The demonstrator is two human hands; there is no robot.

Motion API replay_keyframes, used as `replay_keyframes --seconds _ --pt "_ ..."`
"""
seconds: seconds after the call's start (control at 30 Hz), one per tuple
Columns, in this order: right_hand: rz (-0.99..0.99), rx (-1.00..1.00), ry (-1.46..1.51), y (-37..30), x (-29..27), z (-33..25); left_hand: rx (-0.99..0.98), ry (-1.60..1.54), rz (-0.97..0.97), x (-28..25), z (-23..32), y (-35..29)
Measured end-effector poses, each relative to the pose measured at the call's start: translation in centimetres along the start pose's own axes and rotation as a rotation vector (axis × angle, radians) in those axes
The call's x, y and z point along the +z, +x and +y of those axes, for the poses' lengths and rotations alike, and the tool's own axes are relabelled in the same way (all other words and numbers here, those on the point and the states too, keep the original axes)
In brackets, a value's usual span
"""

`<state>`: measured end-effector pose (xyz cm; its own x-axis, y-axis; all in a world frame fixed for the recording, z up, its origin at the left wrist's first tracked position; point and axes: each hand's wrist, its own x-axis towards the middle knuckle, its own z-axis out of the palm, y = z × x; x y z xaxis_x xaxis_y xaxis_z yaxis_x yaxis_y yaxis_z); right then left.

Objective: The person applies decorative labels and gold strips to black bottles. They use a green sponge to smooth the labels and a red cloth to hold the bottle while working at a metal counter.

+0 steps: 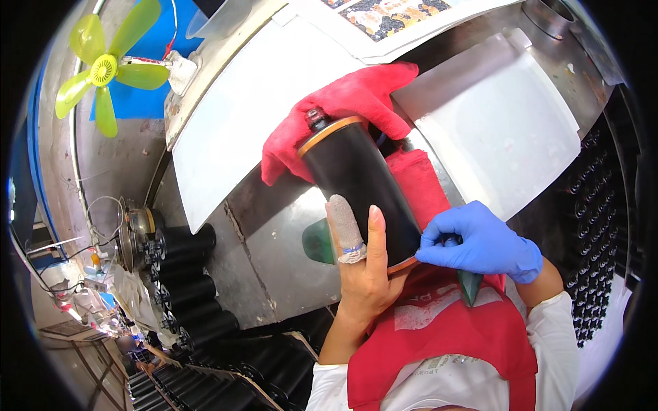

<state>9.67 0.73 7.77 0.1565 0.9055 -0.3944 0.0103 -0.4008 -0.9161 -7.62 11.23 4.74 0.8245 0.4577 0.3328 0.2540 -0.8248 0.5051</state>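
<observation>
A glossy black cylinder (356,178) with copper-orange rims and a short dark neck at its far end lies tilted in front of me. Its far part rests against a red cloth (343,96). My left hand (367,267) is bare, with a grey wrapping (345,222) on one finger; it grips the near end from the left. My right hand (480,240), in a blue glove, is closed in a pinch at the near rim. A dark green pointed tool (469,286) sticks out below it. Another dark green rounded piece (318,241) shows beside my left hand.
White sheets (267,103) and a translucent sheet (500,130) cover parts of the metal table (240,267). A yellow-green fan (104,70) stands at the far left. Several black cylinders (188,288) line the left side; rows of dark round parts (593,226) fill the right.
</observation>
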Motion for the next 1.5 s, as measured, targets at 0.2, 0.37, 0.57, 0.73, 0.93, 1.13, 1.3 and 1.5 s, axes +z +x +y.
replay_keyframes --seconds 0.2,0.37,0.57,0.73,0.93,1.13,1.3,1.5 --pt "0.059 0.007 -0.009 0.0 -0.1 0.2 0.013 -0.092 0.019 0.2 -0.2 -0.3" --pt "0.131 0.074 0.118 -0.5 -0.4 1.1 -0.079 -0.462 -0.006 0.9 -1.5 -2.1" --pt "0.044 0.136 0.293 -0.1 0.5 1.6 -0.361 -1.324 0.150 -0.1 1.1 -1.1" --pt "0.008 0.132 0.331 -0.1 0.7 1.8 -0.383 -1.120 0.088 -0.2 1.5 -0.6" --pt "0.012 0.092 0.318 -0.2 0.8 2.1 -0.404 -1.065 0.108 0.0 2.1 -0.3" --pt "0.001 0.090 0.301 -0.2 0.6 2.0 -0.400 -1.263 0.115 -0.3 1.6 -0.4" --pt "0.000 0.083 0.309 -0.2 0.6 2.1 -0.339 -1.162 0.115 -0.3 1.5 0.0" --pt "0.005 0.082 0.316 -0.1 0.9 2.4 -0.414 -1.012 0.138 0.1 2.7 0.2"
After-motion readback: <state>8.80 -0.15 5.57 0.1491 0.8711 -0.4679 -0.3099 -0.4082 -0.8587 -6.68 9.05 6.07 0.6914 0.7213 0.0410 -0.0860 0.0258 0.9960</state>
